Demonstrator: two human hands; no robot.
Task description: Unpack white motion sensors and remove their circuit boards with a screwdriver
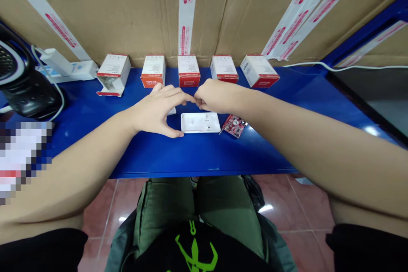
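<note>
Left of centre in the frame, the left hand [159,108] arches wide, gripping nothing visible, nearest the white case [200,123], which lies mid-frame, long side left to right, below the bunched right hand [212,95]; whether that pinches anything, I cannot tell. The red circuit board [234,125] lies right of centre.

Smooth plastic shell [199,123], glossy tabletop [191,156], matt cardboard wall [127,12], shiny floor tiles [306,208].
</note>
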